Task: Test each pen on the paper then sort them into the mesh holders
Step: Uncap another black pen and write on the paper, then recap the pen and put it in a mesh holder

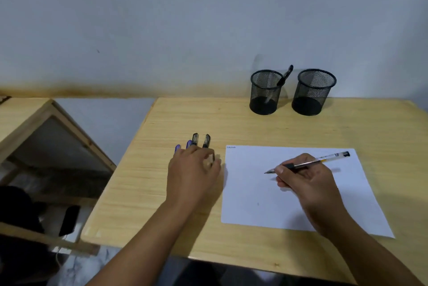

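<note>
A: Right hand (308, 179)?
B: Pinching a clear-barrel pen (308, 163) in a writing grip. Black cap sits on the back end, pointing up-right. Tip points left, over the white paper sheet (254, 193). Can't tell if the tip touches.

A: Left hand (193, 172)?
B: Palm down on the wooden table (150, 181), just left of the paper's edge, fingers curled over a row of loose pens (195, 141). Two black caps and two purple ends stick out past the fingertips. Whether it grips any of them, can't tell: fingers are blurred.

A: Paper state?
B: Small scribble at the top-left corner, a faint speck lower down. Otherwise blank.

A: Holders?
B: Two black mesh cups at the table's back edge by the wall, side by side, close but apart. Left mesh holder (265, 92) has one dark pen (286, 76) leaning right, over its rim. Right mesh holder (312, 92) shows nothing inside.
</note>
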`<state>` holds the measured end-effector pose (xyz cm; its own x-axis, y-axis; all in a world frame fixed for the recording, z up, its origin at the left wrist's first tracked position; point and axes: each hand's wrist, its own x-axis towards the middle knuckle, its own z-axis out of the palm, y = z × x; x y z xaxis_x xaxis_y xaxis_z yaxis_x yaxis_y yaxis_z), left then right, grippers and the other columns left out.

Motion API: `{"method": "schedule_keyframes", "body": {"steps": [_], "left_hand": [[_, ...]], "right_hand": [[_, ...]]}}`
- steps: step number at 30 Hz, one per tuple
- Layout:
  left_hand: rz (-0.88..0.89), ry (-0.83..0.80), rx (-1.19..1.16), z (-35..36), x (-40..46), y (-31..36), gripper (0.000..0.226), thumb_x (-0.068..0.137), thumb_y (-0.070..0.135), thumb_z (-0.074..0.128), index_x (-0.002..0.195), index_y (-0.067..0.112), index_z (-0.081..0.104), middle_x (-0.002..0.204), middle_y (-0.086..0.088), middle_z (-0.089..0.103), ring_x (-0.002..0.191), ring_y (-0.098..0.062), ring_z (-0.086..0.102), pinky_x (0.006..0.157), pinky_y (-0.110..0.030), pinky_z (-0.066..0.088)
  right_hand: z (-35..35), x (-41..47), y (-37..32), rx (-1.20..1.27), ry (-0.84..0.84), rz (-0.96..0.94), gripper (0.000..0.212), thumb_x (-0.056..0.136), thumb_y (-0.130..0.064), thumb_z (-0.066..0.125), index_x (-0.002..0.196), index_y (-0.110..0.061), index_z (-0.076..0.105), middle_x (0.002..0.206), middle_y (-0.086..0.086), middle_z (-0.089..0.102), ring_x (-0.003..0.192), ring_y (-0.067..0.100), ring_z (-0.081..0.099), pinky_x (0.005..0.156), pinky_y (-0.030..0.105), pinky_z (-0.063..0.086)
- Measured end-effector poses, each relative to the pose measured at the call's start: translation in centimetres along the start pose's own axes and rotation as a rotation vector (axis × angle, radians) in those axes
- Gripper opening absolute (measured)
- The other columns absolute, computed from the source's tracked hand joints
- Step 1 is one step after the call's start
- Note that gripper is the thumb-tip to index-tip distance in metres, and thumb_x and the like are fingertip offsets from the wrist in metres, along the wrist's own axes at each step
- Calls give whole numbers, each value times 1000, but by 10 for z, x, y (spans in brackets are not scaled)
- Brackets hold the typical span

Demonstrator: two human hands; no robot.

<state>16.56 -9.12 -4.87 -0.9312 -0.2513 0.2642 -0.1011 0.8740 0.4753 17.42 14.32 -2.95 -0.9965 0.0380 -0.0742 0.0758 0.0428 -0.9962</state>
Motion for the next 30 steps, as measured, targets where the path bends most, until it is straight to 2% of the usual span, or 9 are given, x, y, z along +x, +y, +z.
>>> {"method": "schedule_keyframes", "body": {"steps": [6,12,15,18,21,23,24,27,30], "left_hand": [[-68,-74,184,1,12,4,27,83,44,50,88,30,73,93,8,65,89,-25,51,78,-38,44],[16,-37,235,5,10,7,17,91,40,58,97,36,74,99,7,65,94,-27,51,77,-37,37],[100,-16,275,9,4,5,14,91,35,62,99,40,72,96,11,66,92,-26,50,74,-34,29],[150,-30,280,9,0,1,20,89,23,66,101,38,72,95,13,70,91,-24,55,78,-37,35],[195,-27,142,1,-5,7,21,88,21,70,106,31,72,95,13,71,90,-15,63,76,-29,41],[201,-53,-45,-7,-14,19,21,89,23,70,109,28,72,96,16,70,84,-1,63,71,-16,45],[195,-67,-134,-10,-20,26,22,89,23,71,110,29,72,96,18,70,83,2,62,71,-15,48],[238,-109,-315,-18,-37,42,25,86,20,75,110,25,73,96,18,71,85,2,65,71,-18,54],[292,-131,-409,-21,-50,54,26,83,18,77,108,24,74,96,17,72,87,3,65,70,-12,52]], "right_hand": [[-25,-26,3,-65,35,-21,9,83,-2,73,78,-8,68,70,12,72,67,26,69,73,47,54],[-46,-34,11,-59,68,-9,8,84,-1,71,78,-7,69,70,12,72,66,21,69,70,38,55],[-48,-35,16,-52,70,-10,9,84,0,70,79,-6,69,70,12,71,66,24,69,71,42,57],[-47,-34,19,-29,79,-8,7,85,2,69,80,-2,68,69,11,71,63,20,68,66,31,58],[-43,-36,13,9,70,2,4,85,2,69,82,1,67,67,11,71,61,16,68,61,22,57],[-40,-36,8,14,70,7,4,85,0,70,82,-2,68,69,12,72,63,19,69,64,27,57],[-39,-36,5,8,73,7,5,84,-1,71,82,-4,68,70,12,72,64,21,69,67,31,57],[-34,-37,-5,28,68,5,7,82,-2,74,80,-7,69,71,10,73,65,21,69,71,37,56],[-29,-40,-14,20,53,-11,7,80,-4,76,79,-9,71,72,9,73,65,19,69,70,35,55]]}}
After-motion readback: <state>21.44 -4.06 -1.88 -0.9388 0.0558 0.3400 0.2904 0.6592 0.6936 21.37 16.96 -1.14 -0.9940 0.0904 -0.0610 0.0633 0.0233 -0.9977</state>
